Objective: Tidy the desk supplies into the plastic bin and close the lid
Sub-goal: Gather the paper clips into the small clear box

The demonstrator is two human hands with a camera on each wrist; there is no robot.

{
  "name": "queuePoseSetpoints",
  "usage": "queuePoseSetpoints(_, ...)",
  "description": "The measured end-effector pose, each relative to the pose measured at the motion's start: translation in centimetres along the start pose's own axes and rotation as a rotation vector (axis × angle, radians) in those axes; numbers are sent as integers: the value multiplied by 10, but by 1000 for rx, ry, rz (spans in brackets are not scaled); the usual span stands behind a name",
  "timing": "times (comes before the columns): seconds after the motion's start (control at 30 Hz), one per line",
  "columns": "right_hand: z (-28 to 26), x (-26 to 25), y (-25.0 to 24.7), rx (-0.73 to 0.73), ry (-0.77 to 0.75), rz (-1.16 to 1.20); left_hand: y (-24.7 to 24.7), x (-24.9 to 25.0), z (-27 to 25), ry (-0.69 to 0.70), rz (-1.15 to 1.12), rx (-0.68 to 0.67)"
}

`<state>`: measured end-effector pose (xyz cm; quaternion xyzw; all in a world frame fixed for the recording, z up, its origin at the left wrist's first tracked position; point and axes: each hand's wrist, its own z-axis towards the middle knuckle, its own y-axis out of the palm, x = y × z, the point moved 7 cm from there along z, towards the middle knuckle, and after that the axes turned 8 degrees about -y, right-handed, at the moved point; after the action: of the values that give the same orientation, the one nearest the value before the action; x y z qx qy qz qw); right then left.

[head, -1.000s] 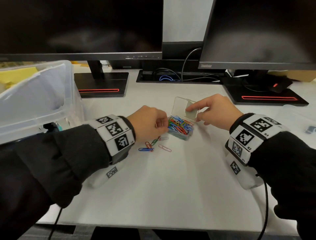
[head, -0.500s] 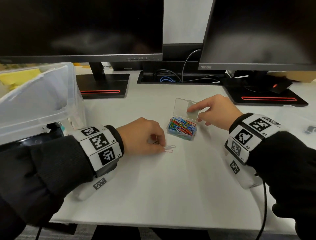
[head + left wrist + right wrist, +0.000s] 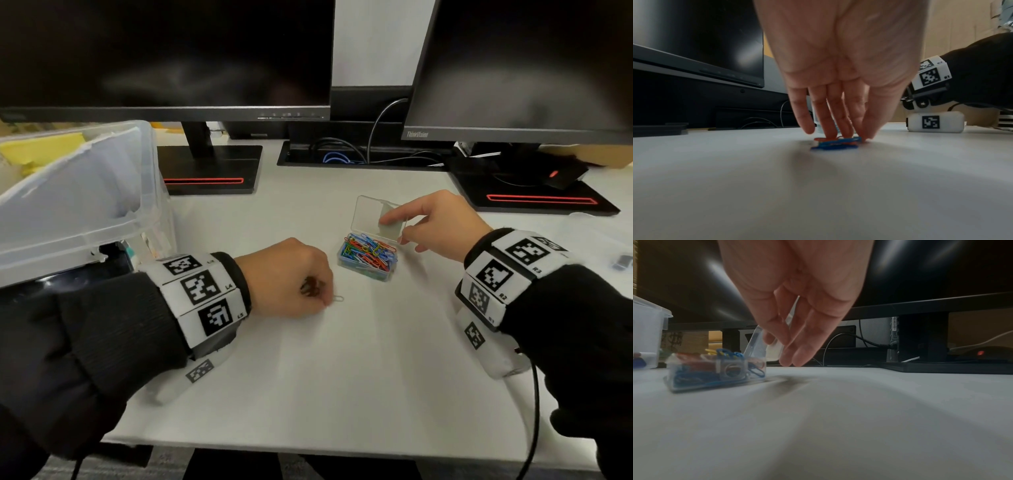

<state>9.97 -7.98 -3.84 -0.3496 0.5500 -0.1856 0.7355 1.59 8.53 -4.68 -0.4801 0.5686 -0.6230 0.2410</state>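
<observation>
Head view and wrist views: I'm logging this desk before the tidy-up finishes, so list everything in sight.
Paper clip box: one, clear, lid up, mid-desk, full of mixed-colour clips.
Loose paper clips: a few, blue and orange, on the desk under the left fingertips.
Plastic bin: one, clear, far left, contents unclear.
Monitors: two, black, at the back.
Cables: several, black and blue, between the stands.
Desk: one, white.
Left hand: gathering the loose clips.
Right hand: pinching the box lid.
</observation>
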Motion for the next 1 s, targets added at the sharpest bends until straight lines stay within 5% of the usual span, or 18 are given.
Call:
queuePoseSetpoints(0.37, -1, -2, 0, 6, -9, -9, 5, -24, -13, -205, 28, -92)
queuePoseSetpoints(0.67, -1, -4, -1, 1, -7, -11, -6, -14, -9, -126, -140, 22)
queuePoseSetpoints(1.0, -1, -3, 0, -16, 3, -12, 1, -13, 5, -189, -114, -14)
